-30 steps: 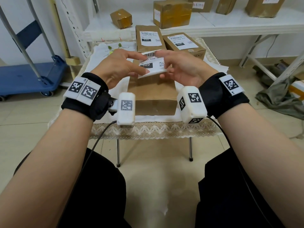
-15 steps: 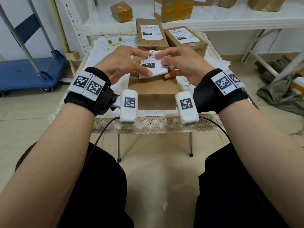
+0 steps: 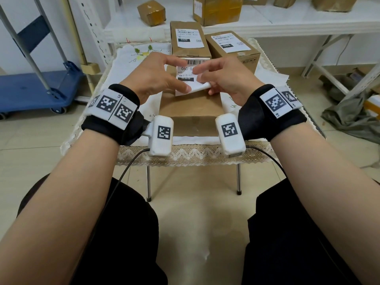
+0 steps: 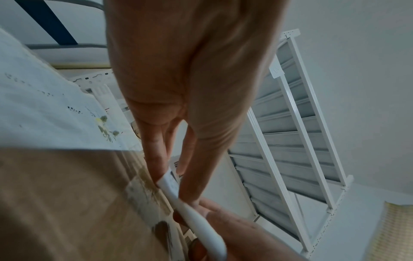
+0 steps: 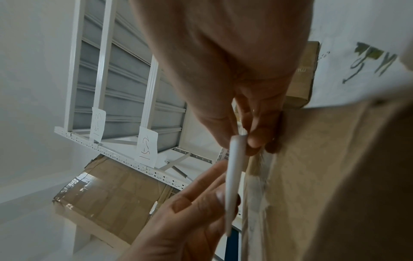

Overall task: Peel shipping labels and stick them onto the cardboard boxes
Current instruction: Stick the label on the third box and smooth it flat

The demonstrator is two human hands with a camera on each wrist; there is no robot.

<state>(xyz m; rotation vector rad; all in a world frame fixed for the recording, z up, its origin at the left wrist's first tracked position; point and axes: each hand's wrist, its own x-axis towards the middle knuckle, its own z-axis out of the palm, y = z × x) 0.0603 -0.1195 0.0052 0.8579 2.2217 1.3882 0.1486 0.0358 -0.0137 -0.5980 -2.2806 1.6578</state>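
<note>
At frame centre, both hands, left hand (image 3: pixel 153 76) and right hand (image 3: pixel 227 78), pinch the shipping label (image 3: pixel 190 79) just above the unlabelled cardboard box (image 3: pixel 191 108), apparently mid-peel; next it needs lowering flat and pressing down.

- we cannot read the small print on the white paper shipping label (image 3: pixel 188 78); fingers cover its right part.
- the plain brown cardboard box (image 4: pixel 67 203) is blurred in both wrist views.
</note>
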